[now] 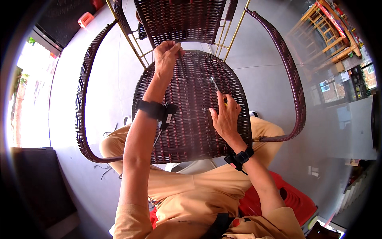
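Observation:
The woven dark brown chair seat (159, 139) lies in front of me, bordered by curved woven armrests (292, 79). My left hand (166, 57) is closed on a thin dark strip (181, 65) near the seat's rear edge; the strip hangs down over the weave. Lower and to the right, my right hand (226, 117) rests over the seat, fingers curled on a tool with a slim metal shaft (215, 83) and a yellow-and-black handle mostly hidden by the fingers. The tool's tip points toward the chair back (179, 16).
Gold metal rods (237, 28) join the chair's parts. A red plastic seat (294, 199) is beneath me. Wooden furniture (326, 32) stands at upper right, a small pink stool (85, 20) at upper left, a dark padded object (32, 179) at lower left.

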{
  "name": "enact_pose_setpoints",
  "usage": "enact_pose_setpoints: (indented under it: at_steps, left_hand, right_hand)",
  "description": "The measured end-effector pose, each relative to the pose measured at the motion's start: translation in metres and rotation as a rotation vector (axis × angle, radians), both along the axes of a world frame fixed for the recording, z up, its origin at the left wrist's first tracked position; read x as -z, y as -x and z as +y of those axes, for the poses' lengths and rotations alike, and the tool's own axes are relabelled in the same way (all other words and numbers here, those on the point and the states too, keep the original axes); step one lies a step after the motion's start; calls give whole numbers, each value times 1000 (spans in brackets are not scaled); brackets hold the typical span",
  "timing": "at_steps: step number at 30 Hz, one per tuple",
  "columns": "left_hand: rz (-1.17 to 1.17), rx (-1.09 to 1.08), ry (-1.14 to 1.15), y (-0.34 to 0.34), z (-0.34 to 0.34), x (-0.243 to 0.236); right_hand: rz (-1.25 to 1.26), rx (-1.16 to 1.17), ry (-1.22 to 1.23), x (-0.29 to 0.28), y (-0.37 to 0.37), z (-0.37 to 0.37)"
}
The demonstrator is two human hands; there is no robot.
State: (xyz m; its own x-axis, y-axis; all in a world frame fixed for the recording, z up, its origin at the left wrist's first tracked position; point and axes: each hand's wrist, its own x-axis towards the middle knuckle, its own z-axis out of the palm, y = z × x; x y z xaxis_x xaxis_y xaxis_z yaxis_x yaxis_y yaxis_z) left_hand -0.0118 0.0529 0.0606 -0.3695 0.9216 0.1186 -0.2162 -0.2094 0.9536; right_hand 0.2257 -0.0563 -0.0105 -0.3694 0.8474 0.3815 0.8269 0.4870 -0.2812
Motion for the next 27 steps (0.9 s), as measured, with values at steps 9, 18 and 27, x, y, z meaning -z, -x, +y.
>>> enact_pose_setpoints:
  at_steps: [9,18,27]
  left_hand:
    - [50,-36,21,-2,14,-3]
    - [10,19,28,3,28,12]
    - [524,200,-116,1,-21,-12]
  right_hand:
    - [33,15,13,-3,1,2]
    - [249,10,-10,3,-13,3]
    - [525,-319,413,-77,46,68]
